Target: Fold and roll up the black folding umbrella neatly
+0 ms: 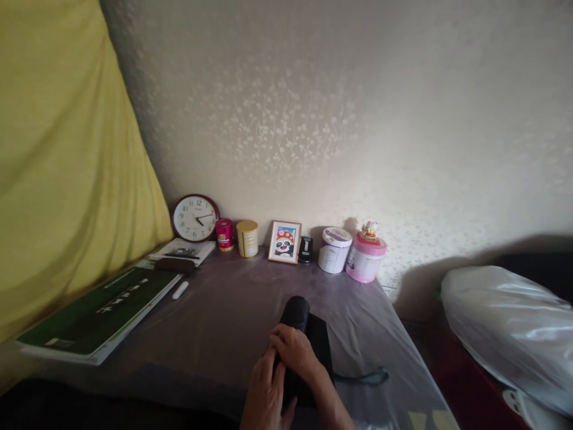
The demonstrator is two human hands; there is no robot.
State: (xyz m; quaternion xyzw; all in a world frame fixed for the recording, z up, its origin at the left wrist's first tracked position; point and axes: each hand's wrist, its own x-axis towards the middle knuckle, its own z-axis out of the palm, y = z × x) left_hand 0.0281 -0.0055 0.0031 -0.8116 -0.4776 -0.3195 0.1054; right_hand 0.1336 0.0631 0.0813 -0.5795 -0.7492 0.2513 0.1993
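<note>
Grey-covered surface (224,310) spreading ahead of both hands, green book (102,310) far to their left, dark rolled pouch (298,334) directly under them, right hand (293,352) closed over its top, left hand (266,391) gripping its near side, small white tub (334,249) well beyond them

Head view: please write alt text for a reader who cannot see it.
Both hands, left hand and right hand, grip a black rolled pouch on a grey-covered table. Along the wall stand a clock, tins, a framed panda picture and tubs.
</note>
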